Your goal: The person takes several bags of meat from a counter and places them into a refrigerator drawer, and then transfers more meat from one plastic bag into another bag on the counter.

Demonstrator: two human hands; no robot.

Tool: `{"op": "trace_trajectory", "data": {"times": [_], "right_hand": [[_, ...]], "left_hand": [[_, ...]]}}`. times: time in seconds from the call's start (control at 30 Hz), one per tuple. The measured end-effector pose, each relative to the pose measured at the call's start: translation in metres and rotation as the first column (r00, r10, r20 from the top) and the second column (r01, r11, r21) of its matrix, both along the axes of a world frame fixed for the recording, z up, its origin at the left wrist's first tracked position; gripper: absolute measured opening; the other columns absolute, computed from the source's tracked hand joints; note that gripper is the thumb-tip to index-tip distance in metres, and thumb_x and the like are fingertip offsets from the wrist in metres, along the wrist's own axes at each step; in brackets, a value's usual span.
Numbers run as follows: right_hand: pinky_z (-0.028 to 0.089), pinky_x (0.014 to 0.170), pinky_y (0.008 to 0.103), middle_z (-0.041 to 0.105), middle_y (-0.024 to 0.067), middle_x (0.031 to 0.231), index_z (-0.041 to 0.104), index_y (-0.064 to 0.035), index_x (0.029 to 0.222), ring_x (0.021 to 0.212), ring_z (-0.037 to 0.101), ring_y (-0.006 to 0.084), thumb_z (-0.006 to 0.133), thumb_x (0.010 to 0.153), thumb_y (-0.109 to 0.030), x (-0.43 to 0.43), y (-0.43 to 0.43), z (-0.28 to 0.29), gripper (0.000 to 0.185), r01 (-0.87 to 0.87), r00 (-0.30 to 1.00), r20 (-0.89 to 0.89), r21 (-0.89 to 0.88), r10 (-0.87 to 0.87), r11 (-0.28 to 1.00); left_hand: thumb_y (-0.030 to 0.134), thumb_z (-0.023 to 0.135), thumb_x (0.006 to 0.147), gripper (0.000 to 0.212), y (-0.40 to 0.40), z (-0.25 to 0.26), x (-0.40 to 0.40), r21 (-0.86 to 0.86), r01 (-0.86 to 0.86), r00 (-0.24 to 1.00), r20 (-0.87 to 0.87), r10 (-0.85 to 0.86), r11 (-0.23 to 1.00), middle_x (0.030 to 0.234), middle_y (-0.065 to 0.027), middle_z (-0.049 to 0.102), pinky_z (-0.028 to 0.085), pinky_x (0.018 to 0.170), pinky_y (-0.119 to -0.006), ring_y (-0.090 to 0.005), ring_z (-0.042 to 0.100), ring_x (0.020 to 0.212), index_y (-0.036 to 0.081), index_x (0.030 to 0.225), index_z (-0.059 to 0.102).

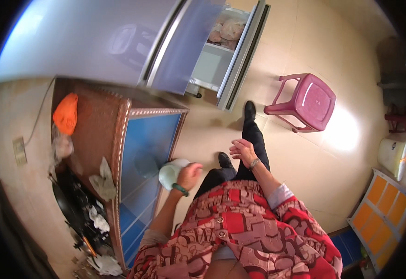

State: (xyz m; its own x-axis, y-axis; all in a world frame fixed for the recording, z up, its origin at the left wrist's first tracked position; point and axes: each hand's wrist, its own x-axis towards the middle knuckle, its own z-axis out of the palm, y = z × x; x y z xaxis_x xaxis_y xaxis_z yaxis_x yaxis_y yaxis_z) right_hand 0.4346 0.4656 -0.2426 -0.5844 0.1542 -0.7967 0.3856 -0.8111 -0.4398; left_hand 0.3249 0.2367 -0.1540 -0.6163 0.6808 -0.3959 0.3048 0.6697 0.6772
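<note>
My left hand, with a green bangle at the wrist, hangs over a pale round bin beside the cabinet; its fingers are curled, and whether anything is in them does not show. My right hand, a metal-band watch at its wrist, is in front of my thighs, fingers apart and holding nothing. Ahead of me a freezer drawer stands pulled out of the blue-grey refrigerator. Tied plastic bags of food lie in its far section; the near section shows a bare bottom.
A pink plastic stool stands on the tiled floor to the right. At left, a cabinet with blue panels bears an orange bag and clutter. An orange-panelled rack and a whitish bucket are at far right.
</note>
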Motion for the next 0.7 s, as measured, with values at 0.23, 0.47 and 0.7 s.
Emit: {"op": "trace_trajectory", "data": {"times": [0.23,0.47,0.7], "right_hand": [[0.049,0.05,0.0267,0.06,0.0095,0.075,0.057,-0.0021,0.097,0.059,0.058,0.0146,0.058,0.084,-0.018,-0.053,-0.017,0.067,0.021,-0.239,0.962,-0.084,0.186,0.258,0.953],[0.05,0.05,0.0251,0.062,0.0089,0.076,0.057,-0.0019,0.099,0.061,0.06,0.0149,0.055,0.086,-0.015,-0.093,-0.034,0.088,0.018,-0.372,0.899,-0.155,0.221,0.409,0.901],[0.05,0.055,0.0251,0.064,0.0085,0.077,0.061,-0.0013,0.092,0.062,0.061,0.0143,0.057,0.087,-0.013,-0.158,-0.121,0.153,0.014,-0.622,0.657,-0.302,0.301,0.691,0.723]], "left_hand": [[0.014,0.057,0.081,0.011,-0.151,0.034,0.003,0.035,-0.399,0.857,-0.341,0.387,0.916,0.083,-0.0141,0.063,0.049,0.064,-0.036,-0.029,0.061,0.073,0.007,0.088,0.062],[0.007,0.061,0.079,0.011,-0.152,0.107,-0.047,0.378,-0.546,0.544,-0.52,0.659,0.748,0.086,-0.0114,0.064,0.049,0.065,-0.028,-0.0221,0.062,0.075,0.005,0.09,0.062],[0.011,0.065,0.079,0.013,-0.245,0.139,-0.109,0.766,-0.585,0.209,-0.176,0.962,0.267,0.081,-0.0072,0.062,0.046,0.059,-0.026,-0.0135,0.057,0.068,0.004,0.089,0.063]]}}
